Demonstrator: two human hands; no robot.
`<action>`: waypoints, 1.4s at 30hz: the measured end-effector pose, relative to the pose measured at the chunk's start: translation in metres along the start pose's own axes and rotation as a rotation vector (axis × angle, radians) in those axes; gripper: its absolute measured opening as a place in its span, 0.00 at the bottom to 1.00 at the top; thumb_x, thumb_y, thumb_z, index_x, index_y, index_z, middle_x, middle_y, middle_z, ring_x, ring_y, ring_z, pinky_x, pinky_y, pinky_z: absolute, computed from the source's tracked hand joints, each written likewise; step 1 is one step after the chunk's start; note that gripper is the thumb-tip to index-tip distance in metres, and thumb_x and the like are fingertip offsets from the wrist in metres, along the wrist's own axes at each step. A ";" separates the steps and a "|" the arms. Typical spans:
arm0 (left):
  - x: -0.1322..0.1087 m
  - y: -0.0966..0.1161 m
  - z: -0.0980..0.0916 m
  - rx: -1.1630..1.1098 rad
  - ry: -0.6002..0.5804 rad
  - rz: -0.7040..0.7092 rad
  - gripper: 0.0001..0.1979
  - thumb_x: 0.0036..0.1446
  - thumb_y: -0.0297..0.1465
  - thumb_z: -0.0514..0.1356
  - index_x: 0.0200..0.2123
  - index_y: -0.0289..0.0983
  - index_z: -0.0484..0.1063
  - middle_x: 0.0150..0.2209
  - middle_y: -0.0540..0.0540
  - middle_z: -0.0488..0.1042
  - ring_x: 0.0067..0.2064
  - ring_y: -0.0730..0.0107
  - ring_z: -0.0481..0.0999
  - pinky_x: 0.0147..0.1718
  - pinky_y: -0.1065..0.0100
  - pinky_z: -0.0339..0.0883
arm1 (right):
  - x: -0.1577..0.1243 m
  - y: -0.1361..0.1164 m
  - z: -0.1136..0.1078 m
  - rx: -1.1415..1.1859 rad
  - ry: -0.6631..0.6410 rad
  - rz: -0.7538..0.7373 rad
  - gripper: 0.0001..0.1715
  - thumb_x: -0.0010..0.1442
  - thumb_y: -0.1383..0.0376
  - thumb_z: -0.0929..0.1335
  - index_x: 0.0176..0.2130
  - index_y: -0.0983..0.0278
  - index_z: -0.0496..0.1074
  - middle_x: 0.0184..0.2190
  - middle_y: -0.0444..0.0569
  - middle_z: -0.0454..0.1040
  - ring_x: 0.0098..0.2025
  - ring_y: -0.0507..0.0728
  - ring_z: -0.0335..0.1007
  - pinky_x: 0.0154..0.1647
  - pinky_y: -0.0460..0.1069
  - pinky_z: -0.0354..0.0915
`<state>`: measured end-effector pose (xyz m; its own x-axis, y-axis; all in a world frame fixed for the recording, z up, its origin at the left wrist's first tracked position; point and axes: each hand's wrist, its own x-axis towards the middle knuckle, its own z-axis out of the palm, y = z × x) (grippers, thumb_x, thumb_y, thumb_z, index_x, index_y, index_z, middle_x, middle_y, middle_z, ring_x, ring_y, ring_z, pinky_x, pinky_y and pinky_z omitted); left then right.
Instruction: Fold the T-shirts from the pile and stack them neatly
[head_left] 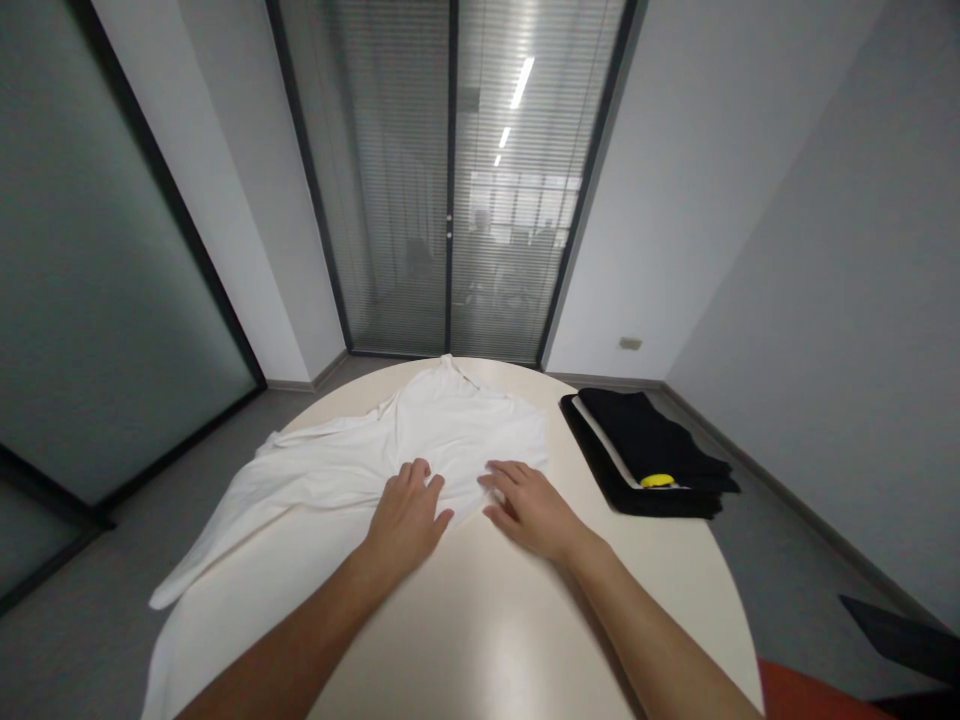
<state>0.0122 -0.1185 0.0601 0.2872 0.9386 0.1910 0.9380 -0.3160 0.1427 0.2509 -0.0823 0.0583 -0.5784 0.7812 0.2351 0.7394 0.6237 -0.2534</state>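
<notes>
A white long-sleeved top [472, 420] lies spread across the far and left part of the round table, somewhat wrinkled. Its neckline points to the far edge, and one sleeve [225, 535] stretches out to the left rim. My left hand [409, 512] rests on the near edge of the fabric, fingers bent and thumb held apart. To its right, my right hand [531, 508] touches the same near edge with its fingers spread. Neither hand grips the cloth, as far as I can see.
On the right of the pale tabletop [487, 630] sits a stack of folded black garments [649, 440], with a light layer between them and a yellow item [658, 481] on it. Something red [810, 692] shows at lower right. Glass doors with blinds [450, 180] stand beyond.
</notes>
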 end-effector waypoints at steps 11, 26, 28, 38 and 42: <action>-0.007 0.015 -0.025 -0.094 -0.440 0.028 0.12 0.65 0.27 0.52 0.43 0.36 0.75 0.43 0.35 0.80 0.44 0.50 0.81 0.40 0.58 0.69 | 0.016 0.007 0.008 -0.103 -0.023 0.194 0.15 0.68 0.71 0.60 0.46 0.61 0.74 0.47 0.52 0.77 0.50 0.59 0.71 0.47 0.51 0.65; -0.059 0.033 -0.066 0.126 -0.727 0.173 0.16 0.60 0.26 0.52 0.44 0.31 0.78 0.42 0.30 0.80 0.44 0.45 0.81 0.44 0.50 0.72 | 0.015 0.011 0.005 -0.284 0.051 0.539 0.25 0.71 0.55 0.58 0.48 0.67 0.77 0.52 0.61 0.73 0.51 0.65 0.67 0.53 0.56 0.59; -0.061 0.036 -0.067 0.081 -0.731 0.242 0.15 0.60 0.27 0.52 0.42 0.31 0.78 0.40 0.31 0.80 0.42 0.46 0.81 0.42 0.52 0.72 | 0.015 0.002 0.010 -0.280 0.019 0.524 0.27 0.70 0.52 0.60 0.52 0.67 0.75 0.53 0.60 0.73 0.53 0.66 0.66 0.56 0.56 0.57; -0.062 0.074 -0.024 -0.567 -0.757 0.795 0.14 0.58 0.25 0.59 0.47 0.39 0.76 0.42 0.47 0.82 0.42 0.66 0.81 0.42 0.70 0.71 | 0.012 0.010 0.016 -0.299 0.004 0.615 0.29 0.70 0.60 0.57 0.56 0.75 0.72 0.61 0.65 0.68 0.60 0.69 0.62 0.61 0.59 0.53; -0.060 0.049 -0.022 -0.461 -0.463 1.026 0.30 0.59 0.32 0.61 0.64 0.39 0.65 0.68 0.39 0.62 0.68 0.47 0.61 0.66 0.50 0.55 | 0.011 0.010 0.023 -0.317 0.051 0.627 0.32 0.70 0.57 0.57 0.59 0.76 0.69 0.64 0.66 0.64 0.62 0.71 0.60 0.62 0.61 0.54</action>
<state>0.0367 -0.1937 0.0767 0.9857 0.1548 0.0670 0.1044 -0.8718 0.4787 0.2440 -0.0673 0.0371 0.0012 0.9838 0.1795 0.9974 0.0118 -0.0712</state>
